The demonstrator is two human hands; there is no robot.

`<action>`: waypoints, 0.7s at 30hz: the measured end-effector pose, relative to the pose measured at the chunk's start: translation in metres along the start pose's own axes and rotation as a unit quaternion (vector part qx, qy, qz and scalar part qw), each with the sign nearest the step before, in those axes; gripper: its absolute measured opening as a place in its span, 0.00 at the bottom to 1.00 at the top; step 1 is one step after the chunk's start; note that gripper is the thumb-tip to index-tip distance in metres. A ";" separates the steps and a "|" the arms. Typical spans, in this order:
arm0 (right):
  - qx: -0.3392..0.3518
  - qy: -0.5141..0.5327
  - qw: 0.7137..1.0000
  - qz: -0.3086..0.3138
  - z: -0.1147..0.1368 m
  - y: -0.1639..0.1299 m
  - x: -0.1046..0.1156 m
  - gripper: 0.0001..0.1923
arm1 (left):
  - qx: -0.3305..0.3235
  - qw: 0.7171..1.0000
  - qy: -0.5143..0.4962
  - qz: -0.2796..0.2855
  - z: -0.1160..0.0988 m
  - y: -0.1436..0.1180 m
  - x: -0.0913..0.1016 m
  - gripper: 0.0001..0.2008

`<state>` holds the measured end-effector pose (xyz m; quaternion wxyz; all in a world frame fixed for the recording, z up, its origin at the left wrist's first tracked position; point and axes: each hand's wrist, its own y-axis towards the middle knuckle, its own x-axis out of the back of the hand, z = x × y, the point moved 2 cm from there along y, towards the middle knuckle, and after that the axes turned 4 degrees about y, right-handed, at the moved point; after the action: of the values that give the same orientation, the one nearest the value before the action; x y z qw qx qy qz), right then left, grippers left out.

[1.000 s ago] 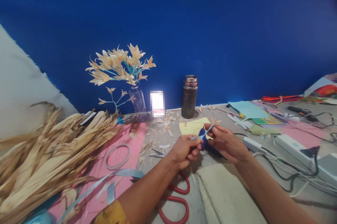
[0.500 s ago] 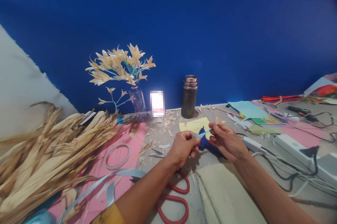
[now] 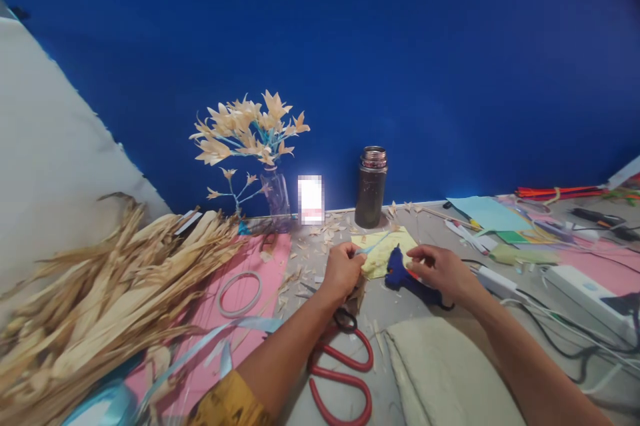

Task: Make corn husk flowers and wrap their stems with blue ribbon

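My left hand (image 3: 343, 269) pinches a thin light-blue stem (image 3: 371, 247) that points up and to the right over a yellow paper sheet (image 3: 385, 251). My right hand (image 3: 443, 269) has its fingers around the handle of a dark blue glue gun (image 3: 400, 270) that lies on the table beside the yellow sheet. Red-handled scissors (image 3: 345, 373) lie just below my left wrist. A folded pale cloth (image 3: 440, 373) lies under my right forearm.
A heap of dry corn husks (image 3: 105, 299) fills the left. A pink sheet (image 3: 240, 319) holds a tape ring (image 3: 240, 293). A vase of husk flowers (image 3: 260, 146), a dark flask (image 3: 372, 187), coloured papers (image 3: 487, 213), a white power strip (image 3: 590, 289) and cables lie around.
My right hand let go of the blue stem and dropped onto the glue gun. My left hand kept the stem. The camera shifted, so the scene moved right and down.
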<state>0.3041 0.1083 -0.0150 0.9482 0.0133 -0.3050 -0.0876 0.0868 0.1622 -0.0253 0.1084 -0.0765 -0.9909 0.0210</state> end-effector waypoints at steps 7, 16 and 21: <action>0.004 -0.219 0.969 0.114 0.002 -0.005 -0.005 0.19 | 0.005 0.999 0.027 -0.031 0.007 0.018 0.016 0.06; 0.003 -0.261 0.960 0.103 0.000 -0.007 -0.007 0.16 | 0.095 0.991 0.004 0.099 0.016 0.028 0.007 0.08; -0.025 -0.119 0.988 0.099 -0.010 0.000 0.007 0.13 | 0.108 0.989 0.001 0.103 0.015 0.024 0.008 0.09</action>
<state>0.3158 0.1068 -0.0190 0.9090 -0.0510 -0.4136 -0.0021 0.0790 0.1872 -0.0400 0.1143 -0.1660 -0.9695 0.1392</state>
